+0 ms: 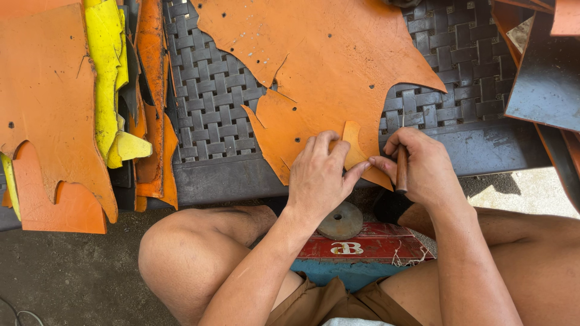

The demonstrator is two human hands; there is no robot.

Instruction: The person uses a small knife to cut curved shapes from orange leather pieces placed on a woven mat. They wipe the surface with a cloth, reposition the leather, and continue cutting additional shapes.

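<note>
A large orange leather sheet [326,66] with small punched holes lies on a dark woven mat [211,102]. My left hand [319,176] presses a small tan curved pattern piece [353,145] flat on the sheet's lower edge. Just to the right, my right hand [423,166] grips a brown wooden-handled tool [402,169], its tip against the pattern's edge. The tool's tip is hidden by my fingers.
Orange [48,102] and yellow [109,78] leather scraps pile up at the left. Dark sheets [544,78] lie at the right. A round metal disc [341,220] rests on a red and blue box [362,247] between my bare knees. Concrete floor lies below.
</note>
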